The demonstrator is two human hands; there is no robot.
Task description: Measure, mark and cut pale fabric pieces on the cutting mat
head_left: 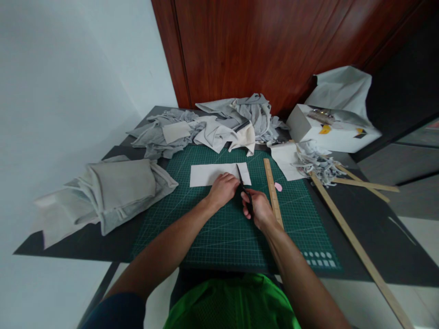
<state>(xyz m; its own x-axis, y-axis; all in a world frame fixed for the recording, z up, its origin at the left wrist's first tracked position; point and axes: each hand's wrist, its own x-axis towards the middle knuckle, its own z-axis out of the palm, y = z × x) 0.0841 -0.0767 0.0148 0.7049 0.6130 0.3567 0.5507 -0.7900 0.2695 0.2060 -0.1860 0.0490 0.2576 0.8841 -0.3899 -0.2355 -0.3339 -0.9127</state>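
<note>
A white rectangular piece of cloth (206, 175) lies flat on the green cutting mat (219, 233). My left hand (224, 186) rests on its lower edge with the fingers bent and pressed together; whether they pinch the cloth is hidden. My right hand (255, 205) is closed round the handles of black scissors (241, 180). The scissor blades reach up across the cloth near its right end, pointing away from me. Just right of my right hand lies a short wooden ruler (270, 187), with a small pink piece (278, 187) beside it.
Folded grey cloth (120, 183) lies at the left. Crumpled cloths (219, 130) line the back. A white box (336, 132) stands back right, near scraps (318, 164). A long wooden ruler (356, 246) crosses the dark table (377, 228) and overhangs its front edge.
</note>
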